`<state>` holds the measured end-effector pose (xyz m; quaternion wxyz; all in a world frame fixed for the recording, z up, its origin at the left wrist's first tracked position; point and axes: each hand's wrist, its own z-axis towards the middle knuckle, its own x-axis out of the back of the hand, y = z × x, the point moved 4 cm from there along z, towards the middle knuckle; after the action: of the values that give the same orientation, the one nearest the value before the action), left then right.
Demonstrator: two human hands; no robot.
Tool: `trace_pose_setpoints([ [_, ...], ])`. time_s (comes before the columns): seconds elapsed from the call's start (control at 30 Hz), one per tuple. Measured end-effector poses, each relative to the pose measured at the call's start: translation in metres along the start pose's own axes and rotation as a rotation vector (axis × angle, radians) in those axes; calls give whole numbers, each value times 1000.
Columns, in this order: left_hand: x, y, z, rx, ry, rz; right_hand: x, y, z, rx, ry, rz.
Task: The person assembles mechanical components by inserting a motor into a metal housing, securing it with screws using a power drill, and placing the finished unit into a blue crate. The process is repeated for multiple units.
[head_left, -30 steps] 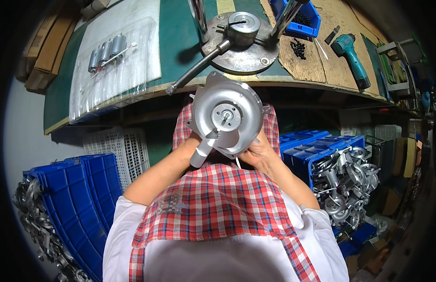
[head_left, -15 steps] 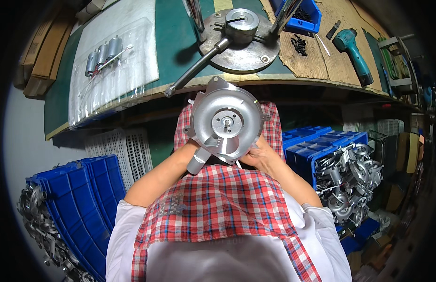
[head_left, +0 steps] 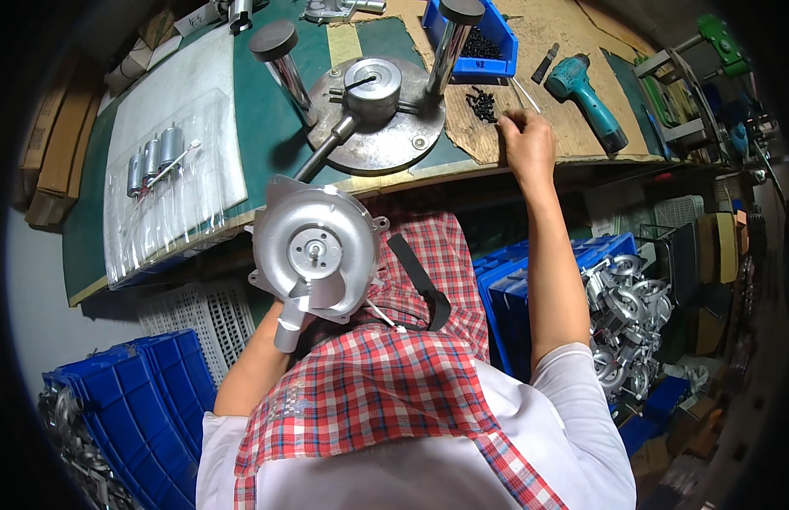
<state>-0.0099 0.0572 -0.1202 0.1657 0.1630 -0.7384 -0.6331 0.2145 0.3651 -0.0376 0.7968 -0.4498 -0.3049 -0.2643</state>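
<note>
Left hand [head_left: 277, 314]: under round silver metal housing [head_left: 340, 223], left of centre; hold level. Right hand [head_left: 530, 143]: by small black screws [head_left: 480, 105], upper right; pinch singly. Finger closure, both: cannot tell.

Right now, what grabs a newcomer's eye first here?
The round silver housing, raised left of centre in front of the red checked apron. Then the right hand, down at a pile of small black parts on the brown sheet, grip too small to read. Right of that hand, the teal power driver lies on the bench.
</note>
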Motion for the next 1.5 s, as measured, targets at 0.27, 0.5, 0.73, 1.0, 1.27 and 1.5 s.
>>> trace_pose_setpoints([
  [0.27, -17, 9, 3, -63, -3, 22, -6, -4, -13, -201, 3, 212],
  [0.5, -14, 8, 5, -107, 24, 75, 48, -168, -101, 727, -225, 492],
  [0.73, -19, 28, -2, -152, 16, 126, 32, -176, -119, 951, -321, 119],
  [1.0, -16, 30, -6, -125, -70, 187, 32, -181, -109, 1048, -520, 174],
  [1.27, -16, 27, 0, -5, -252, 264, 14, -162, -93, 581, -840, 461],
  [1.5, -14, 7, 3, 52, -261, 195, -3, -127, -85, 309, -770, 593],
])
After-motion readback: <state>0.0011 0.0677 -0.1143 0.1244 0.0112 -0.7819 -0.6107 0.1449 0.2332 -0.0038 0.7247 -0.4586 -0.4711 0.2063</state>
